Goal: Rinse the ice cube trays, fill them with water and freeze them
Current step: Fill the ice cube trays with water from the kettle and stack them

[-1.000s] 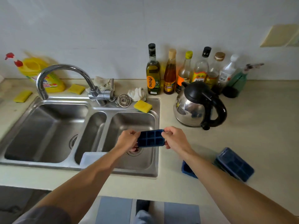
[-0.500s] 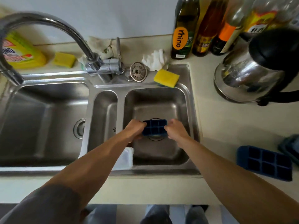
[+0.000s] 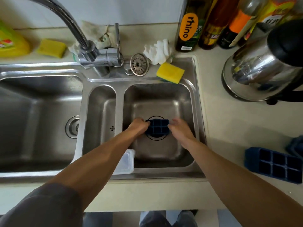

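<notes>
Here, a person leans over a steel three-basin sink (image 3: 198,112), both bare forearms reaching down into the right basin. A small dark blue ice cube tray (image 3: 157,126) sits low in that basin, cells facing up, directly over the round drain (image 3: 155,138); whether it rests on the bottom or is held just above it cannot be told. The left hand (image 3: 139,126) grips the tray's left end with fingers curled around its edge. The right hand (image 3: 180,130) is at the tray's right end, its fingers loosely bent and blurred; whether it grips the tray or only touches it cannot be told.

On the counter to the right of the sink lies a second ice cube tray (image 3: 273,164), also dark blue and cells up, well apart from the first. A clear plastic container (image 3: 127,161) stands at the sink's front, partly hidden by the left forearm. Behind the basins are the curved faucet (image 3: 74,26), a metal strainer (image 3: 139,63), a yellow sponge (image 3: 170,72) on the sink's rim and a crumpled white cloth (image 3: 158,51). A steel kettle (image 3: 262,72) and a row of bottles (image 3: 186,25) stand at the upper right.
</notes>
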Demonstrator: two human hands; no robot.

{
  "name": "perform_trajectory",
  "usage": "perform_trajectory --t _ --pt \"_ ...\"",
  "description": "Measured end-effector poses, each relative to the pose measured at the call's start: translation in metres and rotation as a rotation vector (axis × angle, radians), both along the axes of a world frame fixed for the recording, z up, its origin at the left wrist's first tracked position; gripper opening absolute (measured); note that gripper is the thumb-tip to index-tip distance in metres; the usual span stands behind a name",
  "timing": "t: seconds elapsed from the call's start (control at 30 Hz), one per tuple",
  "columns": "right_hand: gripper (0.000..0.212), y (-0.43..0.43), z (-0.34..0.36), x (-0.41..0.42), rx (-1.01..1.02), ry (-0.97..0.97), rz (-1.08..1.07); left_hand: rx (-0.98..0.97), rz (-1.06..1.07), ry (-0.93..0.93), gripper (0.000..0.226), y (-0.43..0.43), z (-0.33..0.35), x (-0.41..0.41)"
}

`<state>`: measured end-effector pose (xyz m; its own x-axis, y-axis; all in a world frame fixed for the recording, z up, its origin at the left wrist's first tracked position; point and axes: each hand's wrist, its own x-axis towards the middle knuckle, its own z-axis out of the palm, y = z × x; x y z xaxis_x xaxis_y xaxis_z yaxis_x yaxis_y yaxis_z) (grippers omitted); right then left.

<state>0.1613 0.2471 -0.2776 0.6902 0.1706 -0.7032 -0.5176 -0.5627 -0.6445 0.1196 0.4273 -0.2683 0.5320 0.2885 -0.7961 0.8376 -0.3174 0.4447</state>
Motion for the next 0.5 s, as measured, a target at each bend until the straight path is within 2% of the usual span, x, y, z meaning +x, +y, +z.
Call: perform_trajectory --t 0.1,0.2,0.33,0.5 --pt "0.042 -0.009 0.033 0.005 -0.004 -0.137 -0.008 0.047 0.032 -0.101 0.027 0.003 0.018 0.003" --pt "0.032 -0.032 0.076 0.013 0.088 -0.296 -0.108 0.061 0.111 -0.21 0.022 0.0 0.041 0.009" --pt "0.025 -0.082 0.139 0.027 0.18 -0.541 -0.232 -0.07 0.241 -0.316 0.021 -0.025 0.075 0.016" --pt "0.013 -0.161 0.207 0.045 0.096 -0.976 -0.425 -0.185 0.25 -0.454 0.013 -0.083 0.116 0.03"
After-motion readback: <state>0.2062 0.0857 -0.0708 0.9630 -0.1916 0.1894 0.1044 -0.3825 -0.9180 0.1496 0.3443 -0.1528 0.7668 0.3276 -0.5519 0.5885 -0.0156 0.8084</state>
